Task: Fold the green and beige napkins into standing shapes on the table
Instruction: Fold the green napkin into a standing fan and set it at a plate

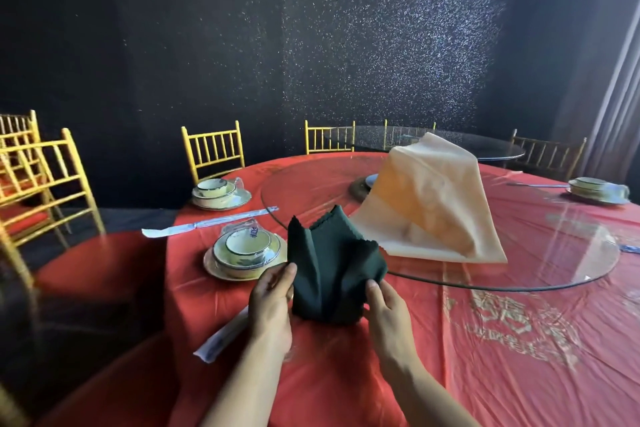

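**Red-clothed round table, green napkin held upright near its front edge**

On the red tablecloth (346, 374), just short of the rim of the round glass turntable (554, 253), stands the dark green cloth napkin with zigzag-cut edges (332, 270). It is gathered into an upright shape, narrow at the base, with two points rising at the top. The left hand (272, 302) grips its left side: the thumb lies on the front of the cloth and the fingers go behind it, out of sight. The right hand (388, 308) pinches the right side the same way, thumb in front, fingers hidden behind the fabric.

Just beyond, on the turntable, the large beige cloth napkin (429, 201) stands as a tall, leaning tent, its lower edge reaching the glass rim close to the green one.

Left of the green napkin sits a plastic-wrapped cream bowl-and-plate setting (247, 251), and a wrapped pair of chopsticks (221, 340) lies partly under the left wrist. A second wrapped pair (207, 224) and another setting (220, 192) lie farther back; a third setting (597, 189) is at the far right. Gold-painted slatted chairs (213, 149) ring the table before a dark, glitter-flecked wall (311, 45).
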`<state>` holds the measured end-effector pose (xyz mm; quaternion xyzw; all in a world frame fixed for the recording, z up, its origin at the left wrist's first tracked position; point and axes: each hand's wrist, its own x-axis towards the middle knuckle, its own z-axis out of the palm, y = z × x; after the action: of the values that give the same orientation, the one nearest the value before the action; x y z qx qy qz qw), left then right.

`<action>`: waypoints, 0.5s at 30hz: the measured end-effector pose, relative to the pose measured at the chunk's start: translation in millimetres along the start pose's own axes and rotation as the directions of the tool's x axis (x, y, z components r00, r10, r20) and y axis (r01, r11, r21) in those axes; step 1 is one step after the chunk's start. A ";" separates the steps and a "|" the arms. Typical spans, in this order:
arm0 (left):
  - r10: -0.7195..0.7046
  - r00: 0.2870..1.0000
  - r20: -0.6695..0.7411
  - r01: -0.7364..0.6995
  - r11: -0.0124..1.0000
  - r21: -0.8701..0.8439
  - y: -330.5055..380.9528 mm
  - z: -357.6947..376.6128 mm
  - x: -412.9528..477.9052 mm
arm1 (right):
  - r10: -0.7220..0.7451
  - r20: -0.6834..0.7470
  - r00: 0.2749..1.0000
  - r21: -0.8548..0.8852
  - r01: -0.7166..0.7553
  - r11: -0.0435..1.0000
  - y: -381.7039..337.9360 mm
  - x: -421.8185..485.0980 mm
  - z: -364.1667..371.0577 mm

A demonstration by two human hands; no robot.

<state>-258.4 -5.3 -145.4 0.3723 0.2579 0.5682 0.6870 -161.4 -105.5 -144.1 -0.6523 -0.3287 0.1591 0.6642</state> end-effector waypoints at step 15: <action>-0.079 0.963 -0.258 0.120 0.982 0.148 -5.5 -10.1 17.1 | 0.262 0.110 0.959 0.259 -0.283 0.924 -20.7 -12.9 -18.7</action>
<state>-259.2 13.2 -154.6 0.3387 0.4065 0.5526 0.6440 -163.4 -130.0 -125.7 -0.5880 -0.2339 0.3173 0.7063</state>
